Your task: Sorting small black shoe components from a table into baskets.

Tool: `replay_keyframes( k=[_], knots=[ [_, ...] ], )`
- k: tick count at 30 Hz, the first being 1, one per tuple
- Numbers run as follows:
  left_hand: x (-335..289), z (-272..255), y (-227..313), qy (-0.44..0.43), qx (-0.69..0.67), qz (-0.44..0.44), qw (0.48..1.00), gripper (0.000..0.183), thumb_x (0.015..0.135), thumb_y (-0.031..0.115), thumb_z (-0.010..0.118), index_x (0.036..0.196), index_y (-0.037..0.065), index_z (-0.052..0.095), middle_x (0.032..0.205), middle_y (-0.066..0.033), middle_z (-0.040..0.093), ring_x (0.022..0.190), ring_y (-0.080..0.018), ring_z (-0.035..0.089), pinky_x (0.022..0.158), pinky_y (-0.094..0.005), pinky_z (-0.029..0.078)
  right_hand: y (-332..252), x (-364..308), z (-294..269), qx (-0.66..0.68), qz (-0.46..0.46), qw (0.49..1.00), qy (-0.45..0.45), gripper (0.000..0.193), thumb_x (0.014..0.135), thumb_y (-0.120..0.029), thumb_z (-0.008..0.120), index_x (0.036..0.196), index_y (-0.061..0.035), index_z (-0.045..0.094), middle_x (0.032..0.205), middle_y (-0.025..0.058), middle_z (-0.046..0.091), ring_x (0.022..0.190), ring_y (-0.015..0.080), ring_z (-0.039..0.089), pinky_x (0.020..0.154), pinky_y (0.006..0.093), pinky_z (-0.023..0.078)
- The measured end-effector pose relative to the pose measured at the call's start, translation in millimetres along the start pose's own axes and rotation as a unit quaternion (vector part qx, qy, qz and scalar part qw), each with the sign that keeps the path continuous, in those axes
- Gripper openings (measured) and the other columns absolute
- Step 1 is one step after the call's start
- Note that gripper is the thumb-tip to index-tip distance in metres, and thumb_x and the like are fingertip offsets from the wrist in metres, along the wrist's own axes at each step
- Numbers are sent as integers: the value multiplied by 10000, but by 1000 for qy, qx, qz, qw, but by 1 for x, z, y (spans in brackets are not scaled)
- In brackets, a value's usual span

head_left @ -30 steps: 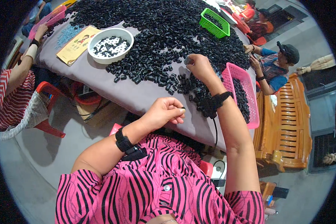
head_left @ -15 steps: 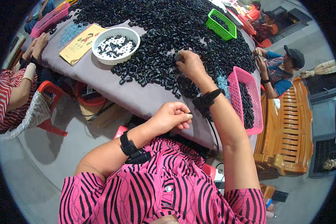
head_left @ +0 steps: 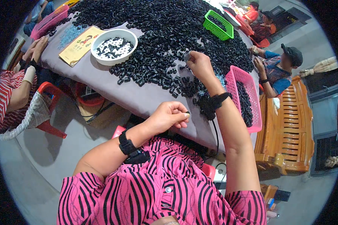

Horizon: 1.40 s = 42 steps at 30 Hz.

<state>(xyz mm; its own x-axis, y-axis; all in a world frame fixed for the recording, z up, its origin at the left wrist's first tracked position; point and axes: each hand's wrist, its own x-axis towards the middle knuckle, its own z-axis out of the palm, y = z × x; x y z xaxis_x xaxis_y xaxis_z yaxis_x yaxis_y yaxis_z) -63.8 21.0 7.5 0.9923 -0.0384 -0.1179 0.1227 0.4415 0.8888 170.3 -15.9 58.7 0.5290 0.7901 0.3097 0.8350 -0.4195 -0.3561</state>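
Note:
My left hand (head_left: 172, 115) is closed in front of the table edge, its thumb and forefinger pinching a small black piece (head_left: 188, 112) that barely shows. Over the table, my right hand (head_left: 201, 65) reaches forward with a small greyish, flat-looking piece (head_left: 187, 56) between its fingertips; its exact kind cannot be made out. Under and around the right hand spreads a large heap of small black ring-like plastic parts (head_left: 154, 63). A smaller group of these parts (head_left: 184, 88) lies just below the right wrist, on the grey tablecloth (head_left: 146, 95).
A white round basin (head_left: 129, 39) holding some black parts stands beside a yellow booklet (head_left: 76, 54). Right of my right arm is a pink basket (head_left: 233, 84) of black parts; farther off sits a green basket (head_left: 221, 33). Co-workers sit left and right. A cable (head_left: 217, 133) hangs from my right wristband.
My right hand has shifted slightly right above the heap, still pinching the greyish piece. My left hand stays nearly in place. The co-worker at right has moved their hands.

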Motion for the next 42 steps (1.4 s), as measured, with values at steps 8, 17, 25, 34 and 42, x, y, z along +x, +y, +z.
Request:
replay_keyframes(
  k=[8,17,25,34,42],
  knots=[
    [-1,3,4,2,-11,-13,1000,141,929,155,596,984,25,583,853,-54,662,728,-120,663,631,-219,526,-9,11,9,72,8,997,-8,152,762,-51,611,905,-16,646,874,225,648,880,405,621,772,455,495],
    [1,4,8,-7,-26,-19,999,146,926,147,596,996,20,583,837,-61,667,727,-126,667,628,-215,525,-9,37,42,-72,-65,994,-40,194,702,-4,613,893,1,642,827,214,649,837,386,639,746,429,503],
    [0,3,6,-5,-26,-17,999,147,927,148,594,995,17,580,862,-66,665,734,-132,667,632,-217,530,-8,22,15,-101,-32,983,-149,159,678,-41,624,830,-9,657,843,223,653,850,389,638,779,442,510],
    [0,1,6,4,-22,-25,999,149,924,165,610,993,36,582,859,-53,663,735,-118,665,627,-209,529,16,4,-3,116,78,988,-63,181,749,0,578,911,-2,658,694,70,644,611,119,631,545,268,511],
    [-1,-2,7,11,-13,-22,1000,148,930,149,594,1006,24,576,860,-59,661,735,-125,666,632,-221,533,9,7,-39,453,208,861,-103,174,845,-25,590,1014,8,607,818,85,637,696,165,653,585,261,543]
  ],
)
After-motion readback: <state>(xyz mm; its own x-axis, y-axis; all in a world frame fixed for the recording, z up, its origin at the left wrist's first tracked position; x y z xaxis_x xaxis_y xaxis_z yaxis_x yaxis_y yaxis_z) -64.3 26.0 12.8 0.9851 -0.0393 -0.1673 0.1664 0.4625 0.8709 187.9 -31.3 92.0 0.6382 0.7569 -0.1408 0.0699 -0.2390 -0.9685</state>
